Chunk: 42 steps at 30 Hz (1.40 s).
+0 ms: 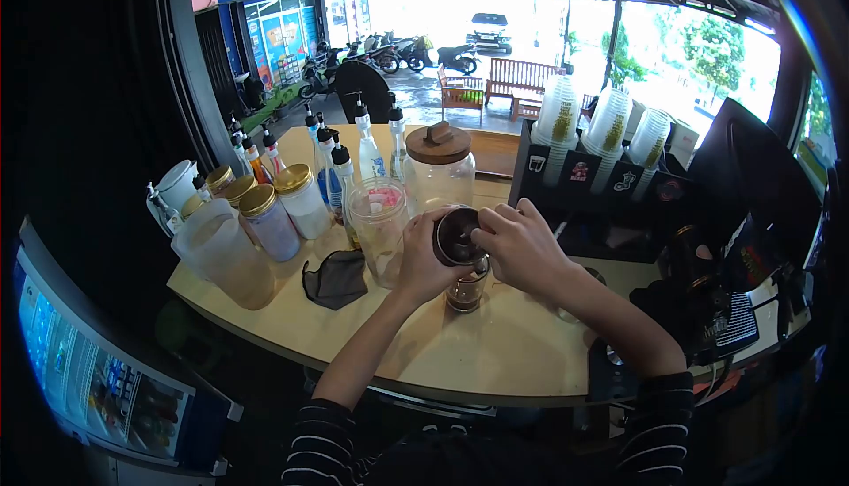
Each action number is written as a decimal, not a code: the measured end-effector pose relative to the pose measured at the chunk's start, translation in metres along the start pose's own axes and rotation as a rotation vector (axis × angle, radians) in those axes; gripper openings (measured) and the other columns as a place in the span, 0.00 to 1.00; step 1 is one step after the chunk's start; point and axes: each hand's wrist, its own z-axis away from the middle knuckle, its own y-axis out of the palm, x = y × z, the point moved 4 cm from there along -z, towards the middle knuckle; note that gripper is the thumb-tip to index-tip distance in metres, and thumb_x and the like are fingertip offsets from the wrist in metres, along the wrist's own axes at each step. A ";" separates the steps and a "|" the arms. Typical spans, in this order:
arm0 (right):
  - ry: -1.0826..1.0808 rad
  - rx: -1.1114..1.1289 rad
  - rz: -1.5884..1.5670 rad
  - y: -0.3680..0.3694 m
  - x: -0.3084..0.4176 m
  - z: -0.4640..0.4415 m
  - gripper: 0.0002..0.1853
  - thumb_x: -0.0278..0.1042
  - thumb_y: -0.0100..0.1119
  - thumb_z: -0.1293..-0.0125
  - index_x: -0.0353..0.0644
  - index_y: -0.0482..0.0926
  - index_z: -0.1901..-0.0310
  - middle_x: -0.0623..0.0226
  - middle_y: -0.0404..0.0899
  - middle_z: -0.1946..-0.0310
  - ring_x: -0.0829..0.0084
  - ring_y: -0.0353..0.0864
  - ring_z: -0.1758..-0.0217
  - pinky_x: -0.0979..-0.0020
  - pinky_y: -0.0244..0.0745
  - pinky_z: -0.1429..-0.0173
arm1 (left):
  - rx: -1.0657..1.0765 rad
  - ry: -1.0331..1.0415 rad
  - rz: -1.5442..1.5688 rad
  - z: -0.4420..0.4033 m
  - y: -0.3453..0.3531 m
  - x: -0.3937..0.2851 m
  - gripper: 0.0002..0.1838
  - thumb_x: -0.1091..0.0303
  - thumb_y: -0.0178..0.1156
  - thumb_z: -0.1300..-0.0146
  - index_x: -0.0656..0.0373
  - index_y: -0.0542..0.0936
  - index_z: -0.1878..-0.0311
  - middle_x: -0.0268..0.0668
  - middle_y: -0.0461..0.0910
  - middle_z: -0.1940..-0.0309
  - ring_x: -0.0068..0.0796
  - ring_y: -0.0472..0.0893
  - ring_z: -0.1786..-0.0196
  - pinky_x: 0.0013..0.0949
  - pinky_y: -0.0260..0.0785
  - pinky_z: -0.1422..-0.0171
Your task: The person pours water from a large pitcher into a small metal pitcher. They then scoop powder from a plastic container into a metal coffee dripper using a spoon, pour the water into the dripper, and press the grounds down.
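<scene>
A round dark cup point(458, 235) is tilted in the middle of the view, its opening facing the camera, with dark contents inside. My left hand point(426, 254) wraps round its left side. At its right rim my right hand point(520, 245) has its fingers pinched over the opening; what they hold, if anything, is hidden. Below the cup a small glass point(466, 291) with dark brown liquid stands on the wooden counter point(478, 353). Just left of my left hand is an open clear jar point(378, 229) with pink-and-white packets in it.
Pump bottles point(370, 152), gold-lidded jars point(301, 203), a frosted pitcher point(225, 252) and a black mesh cloth point(336, 279) stand or lie at the left. A wood-lidded jar point(439, 172) is behind the cup. Stacked plastic cups point(559, 114) and a black machine point(699, 283) are at the right.
</scene>
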 end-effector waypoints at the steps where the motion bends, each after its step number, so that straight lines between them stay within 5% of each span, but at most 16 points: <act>1: -0.003 0.016 0.014 0.002 0.000 0.001 0.07 0.32 0.60 0.51 0.46 0.79 0.67 0.71 0.73 0.65 0.73 0.75 0.57 0.68 0.63 0.54 | 0.021 0.018 0.020 -0.001 0.000 -0.001 0.44 0.64 0.80 0.69 0.58 0.68 0.44 0.41 0.73 0.47 0.37 0.74 0.43 0.39 0.66 0.37; 23: -0.204 -0.009 -0.020 0.000 0.003 -0.008 0.08 0.28 0.60 0.53 0.48 0.79 0.68 0.73 0.72 0.66 0.75 0.72 0.58 0.69 0.63 0.54 | 0.137 0.004 0.051 -0.004 -0.009 0.000 0.44 0.69 0.77 0.68 0.57 0.67 0.42 0.40 0.73 0.44 0.35 0.74 0.41 0.37 0.65 0.34; 26: -0.076 -0.114 0.007 -0.003 -0.001 -0.008 0.08 0.27 0.60 0.53 0.47 0.78 0.69 0.73 0.72 0.67 0.74 0.72 0.60 0.69 0.62 0.56 | 0.040 -0.004 0.125 -0.002 -0.005 0.006 0.44 0.63 0.78 0.67 0.53 0.67 0.42 0.38 0.72 0.45 0.43 0.70 0.41 0.43 0.61 0.35; 30: -0.001 -0.072 -0.034 -0.003 -0.001 -0.005 0.09 0.26 0.59 0.53 0.47 0.77 0.67 0.72 0.71 0.67 0.73 0.73 0.61 0.68 0.61 0.58 | -0.038 -0.023 0.090 -0.003 -0.006 0.004 0.44 0.61 0.79 0.67 0.53 0.67 0.43 0.38 0.73 0.46 0.42 0.69 0.42 0.43 0.59 0.35; 32: 0.029 -0.096 0.001 -0.003 -0.001 -0.004 0.10 0.26 0.59 0.53 0.47 0.77 0.66 0.72 0.71 0.67 0.72 0.73 0.61 0.68 0.61 0.58 | -0.059 0.007 0.026 -0.003 -0.005 -0.004 0.43 0.62 0.81 0.68 0.59 0.67 0.47 0.41 0.73 0.49 0.34 0.74 0.44 0.37 0.66 0.37; 42: 0.049 -0.070 0.035 -0.001 0.005 0.000 0.09 0.33 0.60 0.51 0.46 0.76 0.67 0.71 0.71 0.65 0.73 0.74 0.59 0.70 0.65 0.60 | -0.097 0.054 -0.101 0.000 -0.001 -0.016 0.45 0.60 0.82 0.69 0.58 0.65 0.47 0.42 0.73 0.48 0.39 0.74 0.44 0.39 0.66 0.38</act>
